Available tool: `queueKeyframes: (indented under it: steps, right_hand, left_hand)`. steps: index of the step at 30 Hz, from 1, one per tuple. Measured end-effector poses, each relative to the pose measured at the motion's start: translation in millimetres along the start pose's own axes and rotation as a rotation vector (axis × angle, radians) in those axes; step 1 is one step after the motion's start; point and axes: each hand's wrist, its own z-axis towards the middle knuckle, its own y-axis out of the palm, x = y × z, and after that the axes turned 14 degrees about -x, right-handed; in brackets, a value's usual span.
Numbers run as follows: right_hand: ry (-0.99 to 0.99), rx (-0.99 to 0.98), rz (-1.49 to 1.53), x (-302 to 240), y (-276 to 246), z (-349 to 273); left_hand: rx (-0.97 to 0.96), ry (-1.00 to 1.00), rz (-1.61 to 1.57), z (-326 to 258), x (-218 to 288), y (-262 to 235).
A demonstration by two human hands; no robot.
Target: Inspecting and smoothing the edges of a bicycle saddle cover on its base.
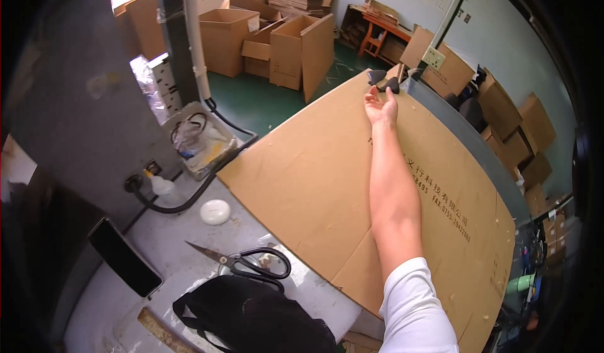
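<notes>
My right arm, in a white sleeve, reaches forward over a large flat cardboard sheet with dark print. At the sheet's far corner my right hand is turned palm up, its thumb and fingers closed on a small black piece. Another dark, angular part shows just beyond the fingers; whether the two are joined I cannot tell. My left hand is out of view. Left of the sheet, black-handled scissors lie on the grey worktop, beside a bundle of black cloth.
A white round lid-like disc, a phone, a small bottle and a cluttered tray stand on the left. A black cable curves past them. Cardboard boxes stand behind; more cardboard leans at right.
</notes>
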Motion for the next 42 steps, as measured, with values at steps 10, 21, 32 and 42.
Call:
queueKeyframes:
  steps: [10,21,32,42]
  right_hand:
    - [0.187,0.074,-0.456,-5.4,2.6,7.7]
    - [-0.094,0.052,-0.418,2.8,-2.0,21.2]
    - [-0.055,-0.274,-0.609,32.1,-3.2,25.1]
    - [-0.604,-0.212,-1.838,16.2,8.4,-11.4]
  left_hand:
    - [-0.037,-0.124,-0.120,6.0,8.3,-5.2]
    - [-0.023,-0.126,-0.083,0.3,5.2,1.7]
    - [-0.271,0.545,1.728,5.9,-45.8,-17.6]
    - [0.232,1.468,1.021,52.5,-95.3,-28.4]
